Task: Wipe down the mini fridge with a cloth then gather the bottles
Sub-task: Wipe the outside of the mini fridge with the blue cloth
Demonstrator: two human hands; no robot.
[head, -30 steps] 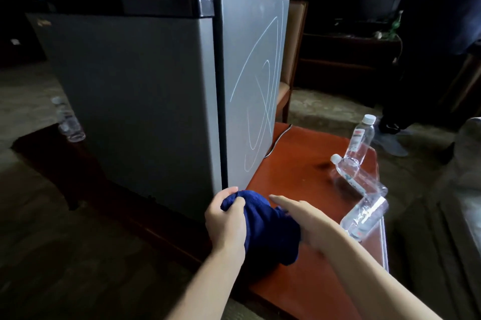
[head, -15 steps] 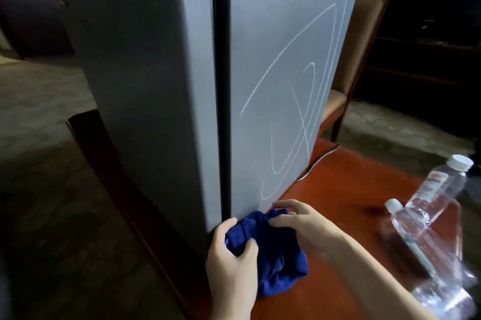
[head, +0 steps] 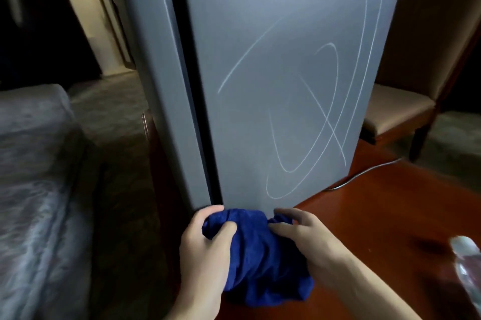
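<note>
Hands: left, right grip cloth | fridge ahead | bottle right

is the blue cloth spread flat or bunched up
Bunched up. The blue cloth is a crumpled wad with deep folds, gripped between the left hand and right hand at the foot of the mini fridge.

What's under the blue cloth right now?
The blue cloth, gripped by the left hand and right hand, lies on the red-brown table by the mini fridge. Anything beneath it is covered.
</note>
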